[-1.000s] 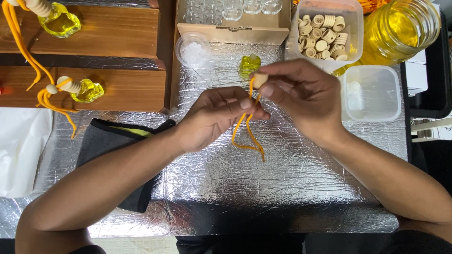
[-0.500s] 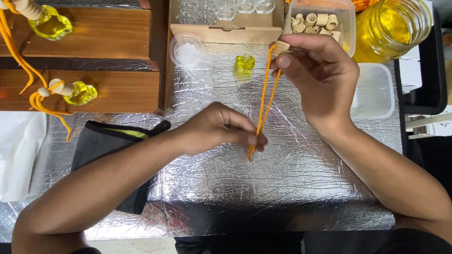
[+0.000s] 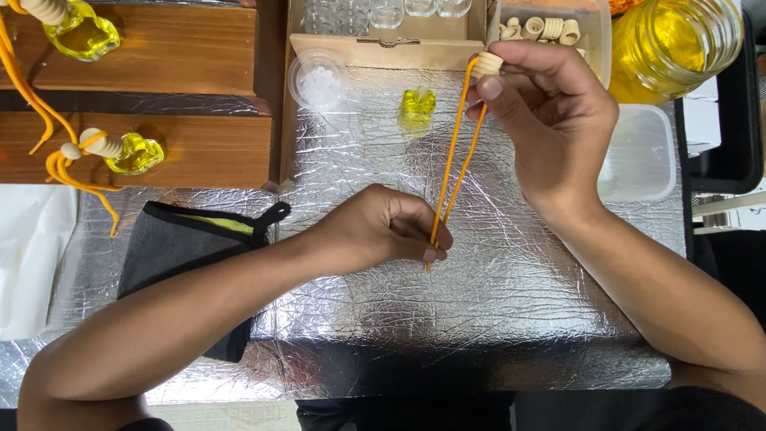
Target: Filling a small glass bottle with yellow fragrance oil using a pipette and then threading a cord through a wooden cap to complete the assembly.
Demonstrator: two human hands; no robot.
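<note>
My right hand pinches a small wooden cap with an orange cord looped through it. The doubled cord runs taut down and left to my left hand, whose fingertips pinch its two loose ends just above the foil-covered table. A small glass bottle of yellow liquid stands on the foil behind the cord, apart from both hands.
Two finished yellow bottles with wooden caps and orange cords lie on wooden blocks at left. At the back are a tray of empty glass bottles, a tub of wooden caps, a big jar of yellow liquid, an empty plastic tub, a small round container. A dark cloth lies at left.
My right hand has lifted the cap up and away, drawing the orange cord from a bunched loop into a long taut line. My left hand moved down, holding the ends.
</note>
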